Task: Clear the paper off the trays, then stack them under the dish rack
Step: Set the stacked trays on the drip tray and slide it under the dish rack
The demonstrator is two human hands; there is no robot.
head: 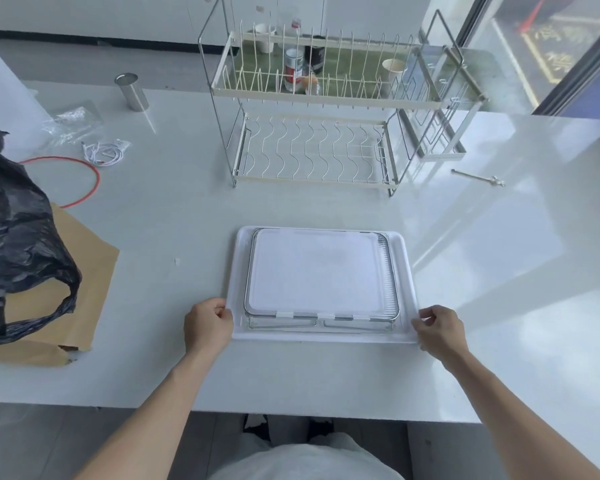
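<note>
Currently, head view only. White tray (238, 289) lies flat on the table (326, 375), dead centre, with a smaller metal-rimmed tray (394, 271) nested inside it. A white paper sheet (317, 268) covers the inner tray, apparently taped down along its 6 o'clock edge by three small white strips (284, 314).

Left hand (207, 325) at the tray's 8 o'clock corner, fingers curled and pinched onto the rim. Right hand (437, 327) at the 4 o'clock corner, likewise closed on the rim. Symmetric two-corner hold looks meant to keep the nested pair level while sliding or lifting.

Dish rack (312, 109) stands at 12 o'clock, well apart from the trays; its lower wire shelf (312, 154) is raised on legs, leaving a gap above the table where the trays should go.

Judgement: paper not yet removed, so stacking is premature; the tape needs peeling first.

Other items: black plastic bag (18, 230) on brown paper (84, 289) at 9 o'clock, red ring (96, 178) and white cable (104, 152) at 10 o'clock, steel cup (132, 91) at 11 o'clock, metal rod (478, 177) at 2 o'clock
</note>
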